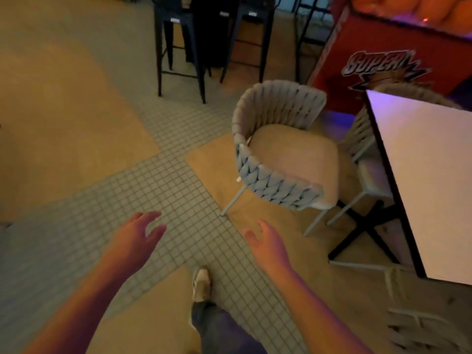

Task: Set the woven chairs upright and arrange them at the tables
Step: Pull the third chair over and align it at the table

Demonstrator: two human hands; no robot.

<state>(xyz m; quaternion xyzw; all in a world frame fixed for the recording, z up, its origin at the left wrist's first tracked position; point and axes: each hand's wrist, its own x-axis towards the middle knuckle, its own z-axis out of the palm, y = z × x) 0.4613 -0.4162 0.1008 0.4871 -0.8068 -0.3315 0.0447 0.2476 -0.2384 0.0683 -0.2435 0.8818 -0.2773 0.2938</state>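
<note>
A woven chair with a beige seat cushion stands upright on the floor, just left of the white table. A second woven chair is tucked at the table's far side, partly hidden by it. Part of a third woven chair shows at the bottom right, blurred. My left hand and my right hand are held out over the tiled floor in front of the near chair, fingers spread, holding nothing and touching nothing.
Black metal stools stand at the back. A red arcade cabinet rises behind the table. The table's black cross base spreads on the floor under it. My shoe is on the tiles below my hands.
</note>
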